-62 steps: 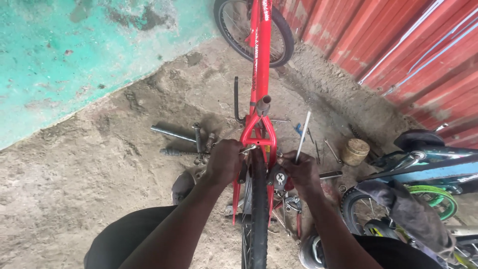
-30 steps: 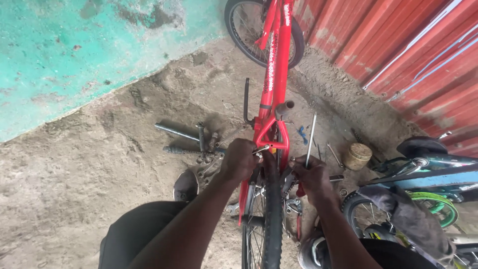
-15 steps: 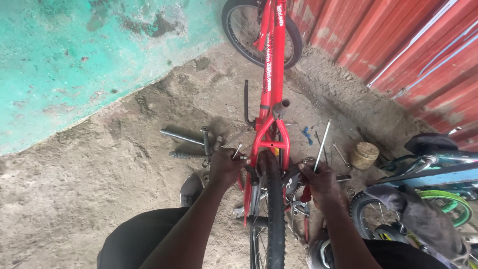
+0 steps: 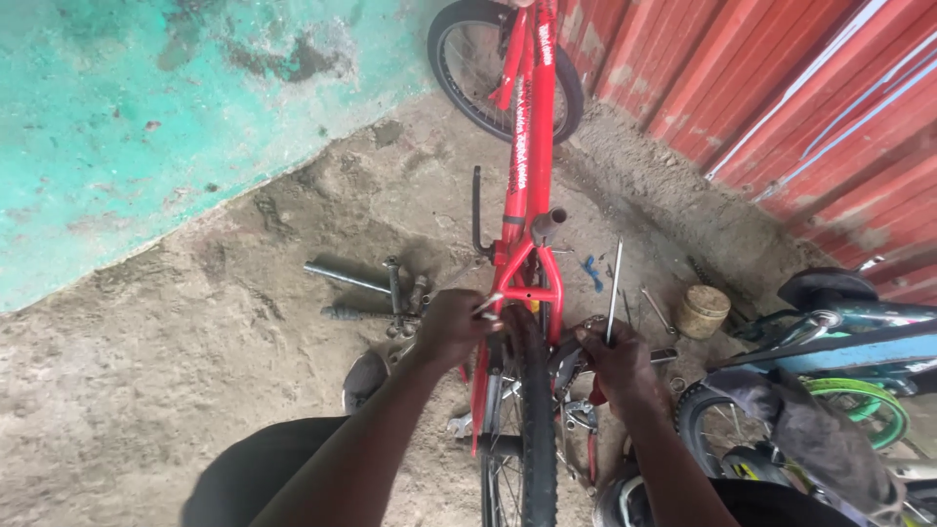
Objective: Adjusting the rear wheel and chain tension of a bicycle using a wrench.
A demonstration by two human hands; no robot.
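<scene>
Our left hand [image 4: 451, 327] is closed on a small metal part at the left side of the red frame [image 4: 528, 185], just left of the rear tyre [image 4: 532, 410] that runs between our hands, with loose metal parts [image 4: 376, 293] lying on the dirt floor [image 4: 176, 342] further left. Our right hand [image 4: 615, 366] grips a thin metal rod [image 4: 613, 293] upright, just right of the tyre. We judge the frame stiff and fairly heavy, best held by its tubes; the rod looks light, rigid and perhaps greasy.
</scene>
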